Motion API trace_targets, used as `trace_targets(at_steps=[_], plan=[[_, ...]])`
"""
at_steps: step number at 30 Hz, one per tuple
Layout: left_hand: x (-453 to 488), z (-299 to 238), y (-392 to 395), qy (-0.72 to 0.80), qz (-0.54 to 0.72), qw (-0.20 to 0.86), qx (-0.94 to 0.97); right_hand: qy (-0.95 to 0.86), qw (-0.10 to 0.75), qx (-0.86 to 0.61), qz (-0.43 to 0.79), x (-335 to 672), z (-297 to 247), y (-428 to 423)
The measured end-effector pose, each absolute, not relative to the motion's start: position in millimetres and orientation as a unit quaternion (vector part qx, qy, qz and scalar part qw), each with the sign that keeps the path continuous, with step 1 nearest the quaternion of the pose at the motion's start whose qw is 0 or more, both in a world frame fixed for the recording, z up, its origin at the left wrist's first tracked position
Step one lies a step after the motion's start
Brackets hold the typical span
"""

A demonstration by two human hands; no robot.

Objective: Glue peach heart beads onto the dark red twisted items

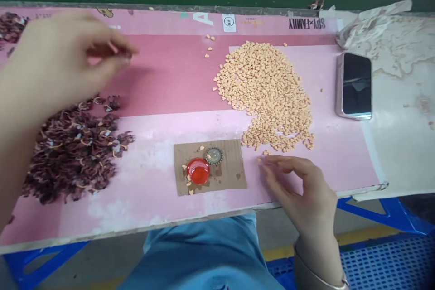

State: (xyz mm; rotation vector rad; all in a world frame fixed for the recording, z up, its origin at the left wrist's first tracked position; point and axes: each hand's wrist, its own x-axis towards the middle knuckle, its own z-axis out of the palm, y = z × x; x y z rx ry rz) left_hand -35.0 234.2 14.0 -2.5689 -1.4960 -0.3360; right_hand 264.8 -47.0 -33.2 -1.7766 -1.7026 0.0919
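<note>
Right hand [299, 195], half open, touches a beige piece [260, 160]; left hand [64, 59] pinches shut, contents blurred.

The person wears blue trousers [204, 253] and a thin bangle [319, 277].

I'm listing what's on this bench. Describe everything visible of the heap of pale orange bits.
The heap of pale orange bits is a loose, flat spread of many small pieces, seemingly plastic, lying on the pink board right of centre, with a phone off to its right. A few strays lie apart at its far left. The right hand rests at its near tip, fingertips by loose pieces; whether it pinches any is unclear.
</note>
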Motion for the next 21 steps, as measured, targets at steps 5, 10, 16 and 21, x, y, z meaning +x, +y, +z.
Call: trace_targets(at_steps=[5, 10, 16, 21], plan=[[3.5, 22.1, 335.4, -0.59, -0.132, -0.041, -0.795, -0.711, 0.296, -0.637, 0.002, 268.7, -37.4, -35.4], [12.8, 6.8, 372.0, -0.602, -0.15, -0.082, -0.78, -0.739, 0.293, -0.606, -0.007, 273.2, -44.7, -29.3], [8.2, 24.9, 300.6, -0.572, -0.159, -0.123, -0.795, -0.664, 0.428, -0.607, 0.084, 262.3, -32.9, -25.0], [0.6, 56.0, 145.3, -0.274, -0.174, -0.247, -0.913, -0.635, 0.531, -0.522, 0.206, 223.7, 2.8, -16.2]])
